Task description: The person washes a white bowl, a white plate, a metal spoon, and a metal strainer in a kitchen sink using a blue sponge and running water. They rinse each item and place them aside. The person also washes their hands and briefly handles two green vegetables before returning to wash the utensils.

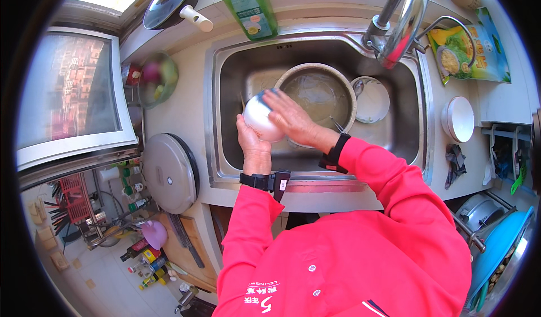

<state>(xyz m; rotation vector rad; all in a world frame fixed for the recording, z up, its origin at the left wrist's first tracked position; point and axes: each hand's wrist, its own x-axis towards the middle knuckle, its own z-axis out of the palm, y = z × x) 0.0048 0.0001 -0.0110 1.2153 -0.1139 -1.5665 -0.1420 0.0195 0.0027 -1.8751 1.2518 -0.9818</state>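
My left hand (252, 143) grips a white bowl (260, 124) from below, above the left part of the steel sink (400, 148). My right hand (293, 117) presses a blurred dark blue scrubber (265, 96) on the bowl's outside, fingers together over it. Behind them in the sink sits a wide basin (332, 72) with cloudy water and a thin metal utensil (337, 122) at its edge. A white plate (373, 103) with a spoon beside it lies at the right of the sink.
A faucet (389, 41) and green bottle (249, 10) stand behind the sink. Right are a food packet (473, 52), stacked bowls (459, 120) and a dark cloth (455, 165). Left are a grey lid (169, 173), a blurred bowl of produce (158, 80) and an open window (76, 91).
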